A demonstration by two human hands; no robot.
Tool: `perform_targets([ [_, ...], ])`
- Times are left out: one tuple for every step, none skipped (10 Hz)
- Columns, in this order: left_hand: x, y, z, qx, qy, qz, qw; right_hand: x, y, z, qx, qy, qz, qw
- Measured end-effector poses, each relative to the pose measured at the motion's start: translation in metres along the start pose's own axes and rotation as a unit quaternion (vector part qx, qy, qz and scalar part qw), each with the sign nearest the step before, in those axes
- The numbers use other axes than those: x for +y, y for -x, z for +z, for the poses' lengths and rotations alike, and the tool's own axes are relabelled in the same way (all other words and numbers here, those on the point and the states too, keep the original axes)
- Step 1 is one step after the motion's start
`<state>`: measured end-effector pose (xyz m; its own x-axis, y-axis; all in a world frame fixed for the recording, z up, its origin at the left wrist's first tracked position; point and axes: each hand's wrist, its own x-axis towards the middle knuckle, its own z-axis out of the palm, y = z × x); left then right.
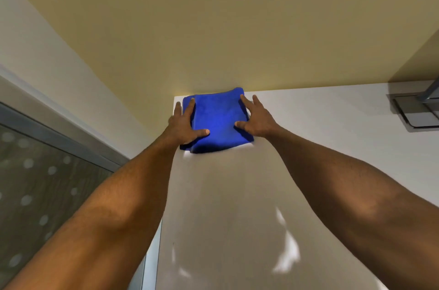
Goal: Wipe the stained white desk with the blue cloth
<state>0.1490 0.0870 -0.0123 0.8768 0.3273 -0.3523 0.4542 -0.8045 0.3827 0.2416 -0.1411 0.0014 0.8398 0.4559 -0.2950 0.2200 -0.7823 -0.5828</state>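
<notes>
A folded blue cloth [218,118] lies flat on the white desk [308,147], at the desk's far left corner against the beige wall. My left hand [185,123] presses on the cloth's left side, fingers spread and thumb on the fabric. On the cloth's right side, my right hand [256,118] presses down the same way. Both arms stretch forward over the desk. The cloth's near edge looks blurred. No stain on the desk surface is clear to see; only light patches show near the front.
A grey metal stand base [415,111] sits at the desk's far right against the wall. Left of the desk there is a metal-framed glass panel [47,182] with pale dots. The beige wall [213,28] rises right behind the desk.
</notes>
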Motion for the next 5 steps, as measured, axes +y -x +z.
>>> perform_targets([
  [-0.012, 0.013, 0.016, 0.03, -0.101, -0.003, 0.994, 0.012, 0.011, 0.014, 0.036, 0.093, -0.015, 0.995],
  [-0.01, 0.027, 0.023, 0.054, -0.106, 0.021, 0.993, 0.015, 0.026, 0.024, 0.045, 0.118, -0.042, 0.991],
  [-0.004, 0.044, 0.016, 0.053, -0.119, 0.033, 0.991, 0.016, 0.046, 0.028, 0.034, 0.122, -0.053, 0.99],
  [0.007, 0.052, -0.003, 0.054, -0.13, 0.029, 0.99, 0.007, 0.053, 0.018, 0.042, 0.126, -0.065, 0.989],
  [0.021, 0.066, -0.037, 0.064, -0.136, 0.052, 0.987, -0.013, 0.06, -0.008, 0.048, 0.151, -0.084, 0.984],
])
